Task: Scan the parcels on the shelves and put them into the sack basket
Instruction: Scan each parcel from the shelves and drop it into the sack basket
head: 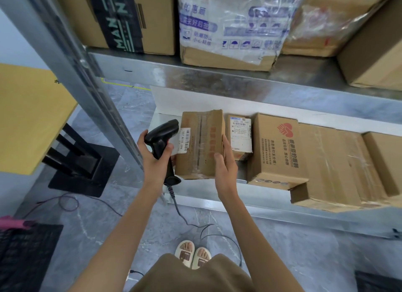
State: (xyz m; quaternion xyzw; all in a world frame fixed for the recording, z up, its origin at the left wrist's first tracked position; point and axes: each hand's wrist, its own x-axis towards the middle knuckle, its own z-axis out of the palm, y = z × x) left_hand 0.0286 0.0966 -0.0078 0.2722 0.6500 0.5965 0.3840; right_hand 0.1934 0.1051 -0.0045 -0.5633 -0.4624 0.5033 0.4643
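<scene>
My black scanner (162, 139) points at the white label (183, 140) on a brown taped box (201, 146) (tilted up off the lower shelf (217, 196)); more boxes (280, 148) sit at three o'clock.

Both forearms are reaching forward, bare, converging slightly. Left hand (152, 154) is gripping the scanner (162, 139) handle, fingers wrapped round it, thumb across the front. Right hand (225, 163) is holding the box (200, 146) by its right edge, thumb on top; fingers apparently curling behind, hidden.

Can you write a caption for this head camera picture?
Left hand aims scanner at cardboard parcel gripped by right hand.
</scene>
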